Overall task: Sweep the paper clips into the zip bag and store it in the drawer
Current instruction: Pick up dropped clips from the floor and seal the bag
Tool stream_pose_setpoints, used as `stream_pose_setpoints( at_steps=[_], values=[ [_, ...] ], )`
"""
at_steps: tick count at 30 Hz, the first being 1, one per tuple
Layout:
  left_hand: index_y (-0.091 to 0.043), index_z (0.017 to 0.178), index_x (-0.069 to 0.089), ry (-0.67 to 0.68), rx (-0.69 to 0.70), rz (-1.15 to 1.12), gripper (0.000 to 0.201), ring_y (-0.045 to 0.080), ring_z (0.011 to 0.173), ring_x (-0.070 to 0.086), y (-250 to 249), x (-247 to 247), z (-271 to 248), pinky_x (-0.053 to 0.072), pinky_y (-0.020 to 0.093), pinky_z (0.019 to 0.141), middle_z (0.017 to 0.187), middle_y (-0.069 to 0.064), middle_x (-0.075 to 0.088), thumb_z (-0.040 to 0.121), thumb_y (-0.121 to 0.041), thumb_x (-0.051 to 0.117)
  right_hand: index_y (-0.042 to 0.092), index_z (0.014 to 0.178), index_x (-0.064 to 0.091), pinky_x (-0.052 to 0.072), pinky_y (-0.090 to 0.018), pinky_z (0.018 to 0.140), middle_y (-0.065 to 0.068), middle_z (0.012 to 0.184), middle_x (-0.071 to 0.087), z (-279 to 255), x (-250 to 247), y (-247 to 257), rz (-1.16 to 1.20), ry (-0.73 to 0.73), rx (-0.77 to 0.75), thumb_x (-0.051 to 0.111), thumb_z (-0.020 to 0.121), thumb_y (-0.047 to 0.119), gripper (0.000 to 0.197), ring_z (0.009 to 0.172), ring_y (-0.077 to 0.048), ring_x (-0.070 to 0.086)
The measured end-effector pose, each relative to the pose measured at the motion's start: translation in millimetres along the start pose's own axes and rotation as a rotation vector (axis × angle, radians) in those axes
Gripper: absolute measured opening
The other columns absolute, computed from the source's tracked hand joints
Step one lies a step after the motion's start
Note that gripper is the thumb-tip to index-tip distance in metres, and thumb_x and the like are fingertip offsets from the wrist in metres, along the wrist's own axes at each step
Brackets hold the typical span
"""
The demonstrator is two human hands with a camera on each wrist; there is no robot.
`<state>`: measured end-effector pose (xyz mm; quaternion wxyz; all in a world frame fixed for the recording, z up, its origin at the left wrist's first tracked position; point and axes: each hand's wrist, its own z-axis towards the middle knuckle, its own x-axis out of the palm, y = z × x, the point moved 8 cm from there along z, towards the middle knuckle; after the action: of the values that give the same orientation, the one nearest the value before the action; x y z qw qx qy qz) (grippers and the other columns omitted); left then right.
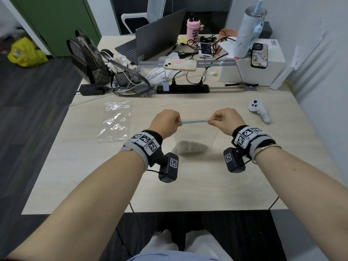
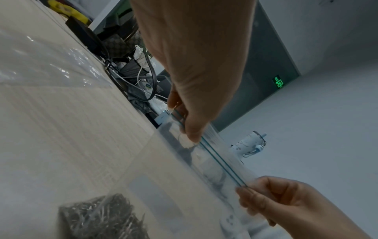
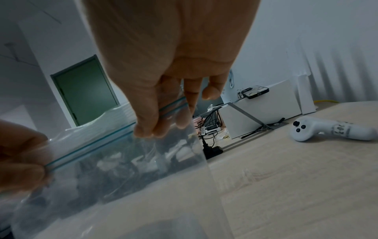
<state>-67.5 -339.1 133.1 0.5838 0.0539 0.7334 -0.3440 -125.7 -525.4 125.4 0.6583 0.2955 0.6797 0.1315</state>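
A clear zip bag (image 1: 194,133) hangs upright above the middle of the table, its blue zip strip (image 1: 194,121) stretched level between my hands. My left hand (image 1: 165,121) pinches the strip's left end and my right hand (image 1: 225,119) pinches its right end. A heap of grey paper clips (image 1: 190,147) lies in the bag's bottom, close to the tabletop. The left wrist view shows the zip strip (image 2: 219,159) running from my left hand (image 2: 191,129) to my right hand (image 2: 263,197), with the paper clips (image 2: 102,216) below. The right wrist view shows my right hand (image 3: 155,127) pinching the zip bag (image 3: 126,169). No drawer is in view.
A second clear plastic bag (image 1: 115,121) lies flat on the table to the left. A white controller (image 1: 259,111) rests at the right. Behind are a black power strip (image 1: 182,89), a handbag (image 1: 88,57), a laptop (image 1: 152,44), phones, cables and a white box (image 1: 250,70).
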Motion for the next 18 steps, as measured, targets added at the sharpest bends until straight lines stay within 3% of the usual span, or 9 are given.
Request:
stream_pose_setpoints(
  at_steps=[3, 7, 10, 12, 15, 18],
  values=[
    [-0.007, 0.087, 0.068, 0.005, -0.010, -0.031, 0.015, 0.024, 0.090, 0.060, 8.3, -4.3, -0.8, 0.045, 0.030, 0.075, 0.095, 0.006, 0.069, 0.086, -0.021, 0.063, 0.012, 0.079, 0.072, 0.050, -0.036, 0.083, -0.007, 0.084, 0.071, 3.1, 1.7, -0.1, 0.011, 0.009, -0.006, 0.070, 0.079, 0.024, 0.012, 0.087, -0.021, 0.063],
    [-0.008, 0.092, 0.069, 0.032, -0.043, -0.075, 0.013, 0.025, 0.096, 0.062, 30.0, -3.7, -2.9, 0.048, 0.031, 0.083, 0.101, 0.008, 0.069, 0.087, -0.010, 0.058, 0.007, 0.083, 0.073, 0.048, -0.029, 0.081, -0.010, 0.085, 0.071, 2.3, -7.5, -12.2, 0.026, -0.055, 0.022, 0.069, 0.080, 0.017, 0.012, 0.086, -0.022, 0.063],
    [-0.008, 0.091, 0.070, -0.015, -0.053, -0.114, 0.012, 0.024, 0.094, 0.063, 49.1, -10.6, -4.8, 0.047, 0.027, 0.080, 0.099, 0.008, 0.069, 0.086, -0.008, 0.059, 0.007, 0.085, 0.073, 0.049, -0.031, 0.084, -0.012, 0.088, 0.072, -1.1, -12.5, -26.4, 0.071, -0.054, 0.044, 0.069, 0.080, 0.014, 0.010, 0.089, -0.025, 0.064],
    [-0.009, 0.102, 0.066, -0.027, -0.052, -0.126, 0.018, 0.023, 0.096, 0.060, 49.5, -9.4, -5.2, 0.046, 0.027, 0.082, 0.105, 0.007, 0.065, 0.086, -0.016, 0.062, 0.007, 0.086, 0.074, 0.050, -0.033, 0.087, -0.011, 0.088, 0.072, -1.5, -11.7, -28.0, 0.105, -0.044, 0.041, 0.070, 0.079, 0.014, 0.010, 0.090, -0.024, 0.065],
    [-0.013, 0.120, 0.056, -0.031, -0.027, -0.131, 0.046, 0.019, 0.100, 0.055, 32.8, 0.3, -0.1, 0.046, 0.034, 0.089, 0.113, 0.003, 0.059, 0.081, -0.034, 0.069, 0.007, 0.085, 0.074, 0.048, -0.027, 0.085, -0.010, 0.088, 0.072, 1.5, -11.3, -24.8, 0.150, -0.038, 0.042, 0.072, 0.078, 0.013, 0.009, 0.086, -0.018, 0.065],
    [-0.015, 0.104, 0.066, -0.036, 0.008, -0.120, 0.029, 0.021, 0.092, 0.058, 13.0, 7.2, 10.3, 0.047, 0.034, 0.082, 0.100, 0.002, 0.065, 0.081, -0.033, 0.068, 0.007, 0.084, 0.074, 0.046, -0.024, 0.080, -0.009, 0.085, 0.071, 2.6, -12.4, -21.7, 0.160, -0.031, 0.042, 0.073, 0.077, 0.014, 0.010, 0.080, -0.014, 0.061]
  ],
)
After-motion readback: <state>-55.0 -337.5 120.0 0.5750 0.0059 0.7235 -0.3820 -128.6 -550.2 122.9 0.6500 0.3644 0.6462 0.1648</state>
